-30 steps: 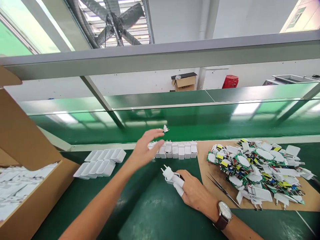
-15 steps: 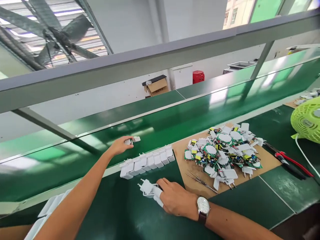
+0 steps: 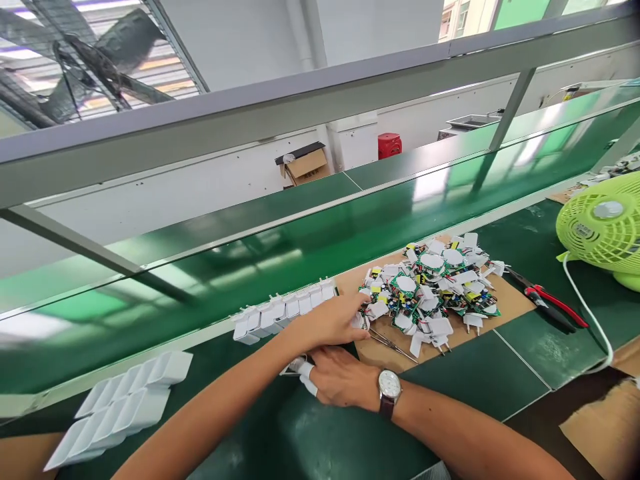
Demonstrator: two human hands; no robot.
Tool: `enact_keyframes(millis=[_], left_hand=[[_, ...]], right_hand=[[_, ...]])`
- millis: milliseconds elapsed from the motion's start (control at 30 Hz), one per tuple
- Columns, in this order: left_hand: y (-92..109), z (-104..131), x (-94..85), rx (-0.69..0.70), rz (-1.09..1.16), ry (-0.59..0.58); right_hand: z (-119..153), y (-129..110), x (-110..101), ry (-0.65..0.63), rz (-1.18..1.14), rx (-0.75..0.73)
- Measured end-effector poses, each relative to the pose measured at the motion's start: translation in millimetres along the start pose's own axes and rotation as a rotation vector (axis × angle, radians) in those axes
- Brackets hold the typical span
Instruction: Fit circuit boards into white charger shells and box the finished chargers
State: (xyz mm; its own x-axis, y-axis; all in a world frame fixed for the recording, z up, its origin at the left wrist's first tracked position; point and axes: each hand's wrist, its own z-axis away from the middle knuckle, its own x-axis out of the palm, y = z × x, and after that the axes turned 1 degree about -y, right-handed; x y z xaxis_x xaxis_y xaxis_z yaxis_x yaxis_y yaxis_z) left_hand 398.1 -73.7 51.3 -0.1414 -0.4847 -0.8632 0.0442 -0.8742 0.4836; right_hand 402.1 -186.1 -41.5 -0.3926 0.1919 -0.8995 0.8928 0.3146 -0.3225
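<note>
Circuit boards (image 3: 431, 288) between tweezers (image 3: 393, 345) and red-black pliers (image 3: 535, 294)

The person's left wrist (image 3: 293, 340) hides part of the right hand (image 3: 340, 377) and of the white piece (image 3: 309, 385) in it. Whether the left hand (image 3: 343, 317) grips anything by the board pile (image 3: 435, 287) cannot be told. The right edge crops the lime-green fan (image 3: 593, 220); its label (image 3: 581, 230) is illegibly small.
</note>
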Motion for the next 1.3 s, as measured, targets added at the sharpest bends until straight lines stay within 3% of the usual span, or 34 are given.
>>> enact_keyframes(millis=[67, 133, 267, 333, 400, 500, 633, 700, 800, 1067, 1200, 1300], left_hand=[[-5.7, -2.5, 3.9, 0.008, 0.076, -0.026], [-8.2, 5.9, -6.1, 0.033, 0.223, -0.005], [-6.8, 51.4, -34.2, -0.035, 0.458, 0.240], [-9.8, 81.4, -35.7, -0.086, 0.558, 0.374], [-17.5, 110.2, -24.8, -0.122, 0.617, 0.485], [-34.5, 143.8, 9.0, -0.194, 0.652, 0.618], [-53.6, 165.4, 59.6, -0.290, 0.753, 0.740], [-58.1, 168.7, 76.8, -0.363, 0.805, 0.758], [-59.4, 170.5, 88.3, -0.445, 0.844, 0.736], [-59.1, 175.4, 84.0, -0.419, 0.897, 0.690], [-64.3, 177.4, 83.4, -0.412, 0.871, 0.652], [-64.0, 179.1, 87.7, -0.300, 0.845, 0.679]], right_hand=[[0.9, 1.4, 0.8, 0.000, -0.002, 0.018], [1.1, 2.7, 0.3, 0.010, -0.032, 0.054], [0.5, 4.1, -3.8, 0.026, -0.136, 0.105], [0.6, 4.0, -6.5, 0.022, -0.143, 0.097], [1.0, 3.8, -7.9, 0.023, -0.128, 0.077], [2.1, 4.4, -6.0, 0.045, -0.121, 0.043], [3.7, 5.0, -0.7, 0.126, -0.173, 0.017], [4.4, 4.0, -0.1, 0.141, -0.204, 0.020], [4.7, 1.3, -1.5, 0.117, -0.198, 0.025], [2.8, 0.3, -0.7, 0.118, -0.336, 0.123], [0.1, 1.5, 2.7, 0.112, -0.380, 0.074], [-2.4, 0.9, 3.3, 0.162, -0.607, 0.162]])
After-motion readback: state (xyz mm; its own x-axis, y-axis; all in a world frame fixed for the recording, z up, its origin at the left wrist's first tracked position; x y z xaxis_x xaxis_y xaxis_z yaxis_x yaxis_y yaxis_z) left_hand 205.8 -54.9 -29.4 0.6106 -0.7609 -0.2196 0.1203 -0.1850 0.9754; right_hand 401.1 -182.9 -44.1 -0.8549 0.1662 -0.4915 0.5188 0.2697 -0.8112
